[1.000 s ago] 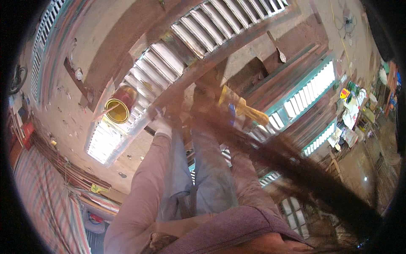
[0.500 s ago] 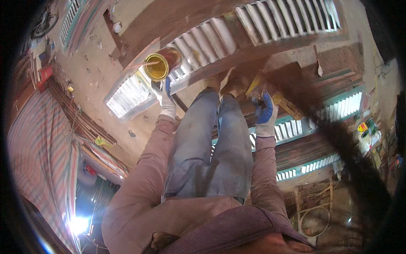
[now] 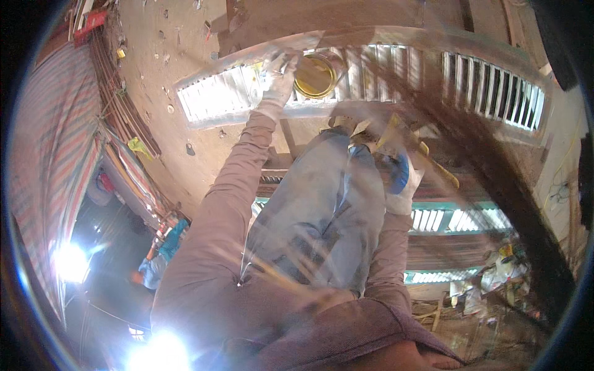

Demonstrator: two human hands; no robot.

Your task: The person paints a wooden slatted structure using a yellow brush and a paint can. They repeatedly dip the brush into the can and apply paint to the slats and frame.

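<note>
My left hand [image 3: 278, 80], in a pale work glove, is stretched forward with its fingers curled at the left rim of a paint can [image 3: 315, 79]. The can has yellowish-brown contents and stands out over a louvred shutter panel [image 3: 213, 102]. My right hand [image 3: 402, 176], in a white glove with a blue palm, is closed beside my right knee. Next to it are a yellow wedge-shaped piece [image 3: 388, 131] and a long yellowish handle-like piece [image 3: 442, 172]. Blur hides what exactly its fingers hold.
A dark, blurred beam [image 3: 501, 167] slants across the right side. Further teal-framed louvred panels [image 3: 458, 219] lie at the right. A striped tarp [image 3: 52, 136] hangs at the left, above a bright light [image 3: 71, 263]. Another person's blue sleeve [image 3: 154, 272] shows at the lower left.
My view has swung, shifting the scene. My left hand has reached forward and right with the paint can; its glove's back now shows. My right hand stays low near my knee.
</note>
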